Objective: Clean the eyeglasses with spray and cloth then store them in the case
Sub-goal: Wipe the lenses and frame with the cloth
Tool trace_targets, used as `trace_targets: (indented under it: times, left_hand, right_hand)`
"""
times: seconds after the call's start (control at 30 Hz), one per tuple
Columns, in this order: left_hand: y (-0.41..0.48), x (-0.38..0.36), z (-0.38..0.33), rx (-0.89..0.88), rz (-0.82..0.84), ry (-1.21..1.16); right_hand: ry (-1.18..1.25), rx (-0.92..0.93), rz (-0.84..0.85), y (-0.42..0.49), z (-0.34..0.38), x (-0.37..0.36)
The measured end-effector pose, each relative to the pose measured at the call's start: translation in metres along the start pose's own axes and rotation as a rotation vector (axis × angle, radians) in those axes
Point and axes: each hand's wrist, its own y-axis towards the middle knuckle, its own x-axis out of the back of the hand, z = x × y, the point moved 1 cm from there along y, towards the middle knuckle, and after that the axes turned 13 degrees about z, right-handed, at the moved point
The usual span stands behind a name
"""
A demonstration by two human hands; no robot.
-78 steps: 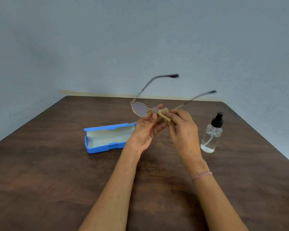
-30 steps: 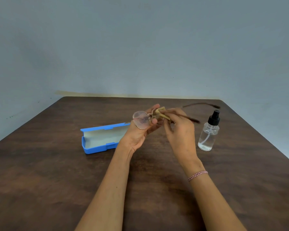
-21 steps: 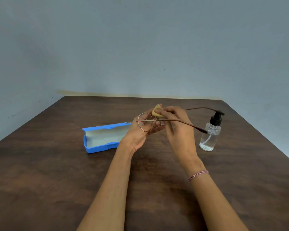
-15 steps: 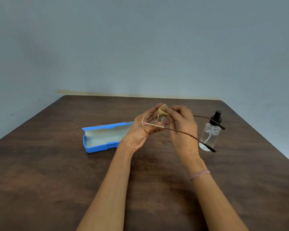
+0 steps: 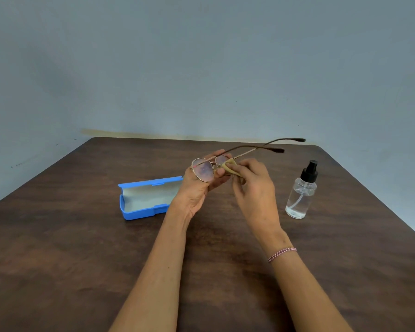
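the left hand (image 5: 199, 185) holds the eyeglasses (image 5: 203, 170) up over the table (image 5: 82, 248), fingers curled round the frame. the right hand (image 5: 252, 185) pinches the cloth (image 5: 228, 167) on one lens. best to rub softly and hold the rim. the open case (image 5: 144, 200) lies just left, the spray bottle (image 5: 301, 195) stands right, and neither seems in the way.

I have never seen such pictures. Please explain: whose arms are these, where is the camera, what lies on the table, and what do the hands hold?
No machine here: a person wears a camera on the head, looking down at their own arms. The left hand holds the eyeglasses, temples unfolded. The right hand pinches a small tan cloth against one lens. On the brown table an open blue case lies on the left and a clear spray bottle stands on the right.
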Motion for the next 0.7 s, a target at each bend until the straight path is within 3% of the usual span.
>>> trace_targets:
  times: [0.23, 0.7]
  left_hand:
    - [-0.003, -0.001, -0.003, -0.050, 0.028, -0.127]
    - [0.000, -0.002, -0.003, -0.076, 0.015, -0.137]
  right_hand:
    - [0.092, 0.115, 0.006, 0.001, 0.002, 0.007]
    - [-0.013, 0.117, -0.036, 0.002, -0.002, 0.011]
